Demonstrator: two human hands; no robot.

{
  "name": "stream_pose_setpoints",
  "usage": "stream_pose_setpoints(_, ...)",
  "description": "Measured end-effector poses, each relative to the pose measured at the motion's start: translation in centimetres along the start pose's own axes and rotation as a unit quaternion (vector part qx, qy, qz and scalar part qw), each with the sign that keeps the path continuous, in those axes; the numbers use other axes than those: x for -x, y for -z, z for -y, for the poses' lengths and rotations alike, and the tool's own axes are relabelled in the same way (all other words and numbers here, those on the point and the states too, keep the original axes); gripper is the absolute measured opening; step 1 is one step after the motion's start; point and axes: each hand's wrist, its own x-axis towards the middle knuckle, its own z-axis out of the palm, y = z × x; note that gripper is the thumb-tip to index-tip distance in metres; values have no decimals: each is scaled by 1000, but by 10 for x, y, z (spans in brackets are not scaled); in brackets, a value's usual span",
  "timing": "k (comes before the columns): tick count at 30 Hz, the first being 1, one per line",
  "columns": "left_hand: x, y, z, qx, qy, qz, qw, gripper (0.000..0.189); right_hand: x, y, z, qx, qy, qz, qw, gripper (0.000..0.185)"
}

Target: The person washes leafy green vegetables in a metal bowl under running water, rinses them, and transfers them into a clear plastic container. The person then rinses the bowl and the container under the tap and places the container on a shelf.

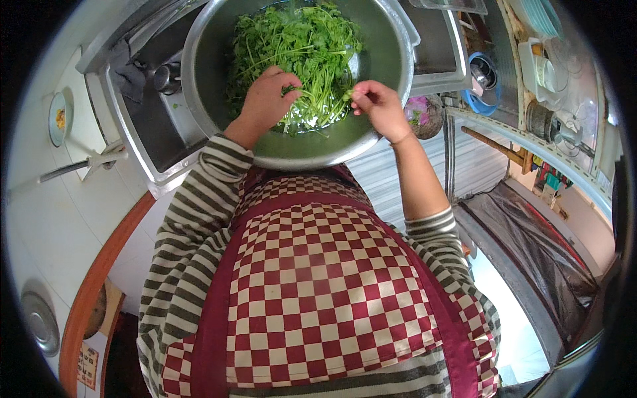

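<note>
A large metal basin (398, 49) stands before me with a heap of leafy green herbs (303, 45), which look like cilantro, lying in water. Over the left part of the heap, my left hand (271, 97) pinches several green stems between thumb and fingers. At the basin's right side my right hand (379, 107) grips the end of a stem between thumb and forefinger. The stems' pale ends point toward me, and the leaves lie at the far side. A thin stream of water seems to fall at the basin's far edge.
The basin rests over a metal sink; its left bowl (169, 129) holds a small metal cup (167, 78) and a dark grey cloth (127, 72). To the right are a round container with a pink item (418, 109), a blue basin (482, 84) and shelves of dishes (545, 74). A knife (74, 166) lies left.
</note>
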Motion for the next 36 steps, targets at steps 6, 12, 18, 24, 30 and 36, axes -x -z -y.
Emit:
stream_pose_setpoints(6,7,14,3,118,121,29,985,16,27,58,8,-170,-6,-87,982,8)
stream_pose_setpoints(12,8,7,5,433,292,53,851,13,42,162,-36,275,24,-321,906,17)
stream_pose_setpoints(18,9,2,-8,622,323,-1,713,14,25,58,-17,157,67,-160,972,19)
stream_pose_setpoints(24,15,-4,-7,458,214,47,861,13,-11,-77,10,-157,-52,35,986,25)
stream_pose_setpoints(30,37,8,-26,231,48,7,972,12,-8,-81,12,-216,-129,-60,966,16)
stream_pose_setpoints(36,48,32,-53,227,-22,40,973,14,-9,-47,24,-235,16,-192,953,12)
